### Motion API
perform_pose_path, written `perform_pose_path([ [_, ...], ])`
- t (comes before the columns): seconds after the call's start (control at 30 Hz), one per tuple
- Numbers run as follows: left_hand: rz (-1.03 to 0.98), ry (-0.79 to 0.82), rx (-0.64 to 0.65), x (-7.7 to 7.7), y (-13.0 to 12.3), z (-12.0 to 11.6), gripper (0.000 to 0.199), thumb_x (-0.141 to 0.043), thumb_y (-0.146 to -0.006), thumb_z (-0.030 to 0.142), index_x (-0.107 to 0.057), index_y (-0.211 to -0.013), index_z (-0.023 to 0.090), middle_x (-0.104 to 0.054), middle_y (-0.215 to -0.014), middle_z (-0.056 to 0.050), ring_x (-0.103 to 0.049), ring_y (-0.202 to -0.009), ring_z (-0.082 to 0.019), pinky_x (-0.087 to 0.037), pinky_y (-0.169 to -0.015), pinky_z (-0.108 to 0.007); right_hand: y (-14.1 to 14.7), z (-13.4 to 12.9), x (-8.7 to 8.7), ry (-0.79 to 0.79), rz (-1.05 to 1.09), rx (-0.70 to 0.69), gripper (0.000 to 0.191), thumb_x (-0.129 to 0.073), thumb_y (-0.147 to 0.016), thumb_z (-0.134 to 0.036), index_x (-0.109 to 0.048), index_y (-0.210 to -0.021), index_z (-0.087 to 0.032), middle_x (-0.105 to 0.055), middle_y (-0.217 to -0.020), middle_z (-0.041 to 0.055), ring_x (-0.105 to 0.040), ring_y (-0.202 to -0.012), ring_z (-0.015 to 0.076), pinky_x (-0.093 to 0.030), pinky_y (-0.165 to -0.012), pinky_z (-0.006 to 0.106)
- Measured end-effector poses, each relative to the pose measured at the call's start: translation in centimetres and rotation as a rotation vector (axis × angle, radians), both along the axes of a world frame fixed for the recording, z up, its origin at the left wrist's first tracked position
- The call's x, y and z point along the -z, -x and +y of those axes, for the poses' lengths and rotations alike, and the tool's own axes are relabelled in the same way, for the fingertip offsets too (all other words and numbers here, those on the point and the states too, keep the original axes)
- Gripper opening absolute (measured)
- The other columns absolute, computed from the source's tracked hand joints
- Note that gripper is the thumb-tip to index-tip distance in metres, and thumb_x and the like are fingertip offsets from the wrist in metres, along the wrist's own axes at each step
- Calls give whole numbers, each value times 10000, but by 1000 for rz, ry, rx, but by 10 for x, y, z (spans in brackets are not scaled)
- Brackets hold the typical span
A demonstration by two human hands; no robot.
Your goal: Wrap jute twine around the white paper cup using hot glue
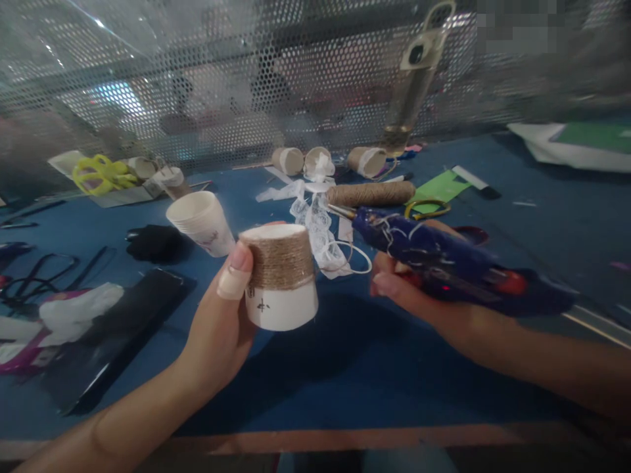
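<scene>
My left hand [221, 315] grips a white paper cup [283, 305], its thumb, with a bandage on it, pressed to the side. Brown twine [280, 259] is wound round the upper half of the cup; the lower half is bare white with small dark marks. In my right hand [409, 282] is a dark blue glue gun [434, 256], fingers wrapped about its handle. Its metal nozzle points left and stays apart from the cup. A stick juts from the rear end of the gun. Beyond the cup lies white lace ribbon [318, 226].
Stacked paper cups [200, 220] stand behind my left hand. A twine roll [372, 194], twine-wrapped cups [367, 161] and yellow-handled scissors [426, 209] lie farther back. A black case [128, 341] is at left, near a box with yellow scissors [101, 176]. Perforated metal mesh [246, 79] closes off the back.
</scene>
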State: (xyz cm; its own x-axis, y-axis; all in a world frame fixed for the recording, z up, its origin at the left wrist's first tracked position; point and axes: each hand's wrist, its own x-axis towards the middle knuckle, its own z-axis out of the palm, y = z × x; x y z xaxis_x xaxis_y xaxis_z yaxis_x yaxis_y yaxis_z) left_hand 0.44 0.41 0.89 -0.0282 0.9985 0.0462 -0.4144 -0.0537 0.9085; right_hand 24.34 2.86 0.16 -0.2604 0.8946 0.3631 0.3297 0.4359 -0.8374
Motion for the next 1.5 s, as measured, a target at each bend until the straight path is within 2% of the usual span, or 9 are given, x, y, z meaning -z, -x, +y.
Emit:
perform_pose_path([
  [0.1, 15, 18, 62, 6, 1, -2, 419, -621, -905, 567, -736, -1180, 273, -740, -1192, -48, -631, -1234, -294, -523, -1035, -422, 9, 0, -2, 75, 52, -54, 145, -727, -858, -357, -643, -941, -272, -708, -1018, 14, -693, -1014, 228, -549, -934, 386],
  [0.23, 14, 30, 80, 10, 0, -3, 404, -612, -905, 579, -743, -1167, 300, -750, -1149, -34, -649, -1197, -279, -547, -995, -397, 23, -4, -4, 261, 239, -161, 318, -746, -832, -314, -613, -1115, -254, -742, -1191, 40, -689, -1150, 230, -560, -995, 367],
  [0.37, 20, 37, 81, 10, -2, -3, 457, -561, -918, 614, -737, -1190, 291, -752, -1118, -48, -663, -1163, -275, -563, -958, -388, 29, -3, -3, 352, 350, -210, 286, -743, -821, -281, -598, -1068, -270, -764, -1085, 6, -744, -941, 182, -600, -902, 344],
  [0.5, 26, 45, 58, 9, -3, -3, 442, -556, -931, 595, -732, -1201, 294, -753, -1093, -37, -677, -1125, -254, -559, -954, -371, 25, 1, -7, 284, 214, -114, 83, -724, -831, -330, -673, -854, -269, -738, -914, -7, -718, -838, 185, -591, -849, 347],
  [0.7, 62, 56, 56, 7, -2, -3, 470, -557, -919, 619, -728, -1203, 286, -741, -1144, -55, -653, -1168, -271, -545, -971, -384, 18, 3, -7, 252, 71, -85, 215, -674, -867, -444, -698, -730, -280, -744, -804, -7, -706, -856, 214, -563, -845, 367],
  [0.97, 81, 22, 59, 10, -1, 0, 423, -588, -922, 573, -730, -1181, 270, -733, -1172, -55, -642, -1182, -268, -539, -974, -362, 18, 4, -3, 384, 254, -109, 262, -740, -834, -491, -708, -786, -235, -743, -814, 3, -697, -830, 186, -554, -841, 344],
  [1.17, 91, 49, 32, 10, 0, 0, 441, -615, -906, 571, -708, -1213, 268, -729, -1187, -61, -645, -1178, -275, -545, -959, -359, 17, 0, -5, 380, 175, -196, 282, -701, -881, -485, -696, -734, -243, -619, -609, -35, -577, -572, 130, -489, -610, 295],
  [1.37, 101, 35, 18, 11, 3, 3, 433, -627, -906, 546, -705, -1232, 271, -725, -1168, -66, -650, -1172, -284, -563, -933, -364, 17, -3, -10, 218, 35, -109, 293, -656, -908, -436, -720, -676, -268, -646, -698, -15, -560, -616, 137, -480, -612, 297],
  [1.5, 142, 48, 5, 10, 1, 2, 461, -632, -892, 582, -704, -1241, 290, -719, -1176, -39, -640, -1185, -258, -556, -936, -328, 15, -5, -11, 323, 62, -66, 320, -661, -897, -493, -730, -691, -257, -680, -752, -4, -596, -698, 159, -471, -633, 306],
])
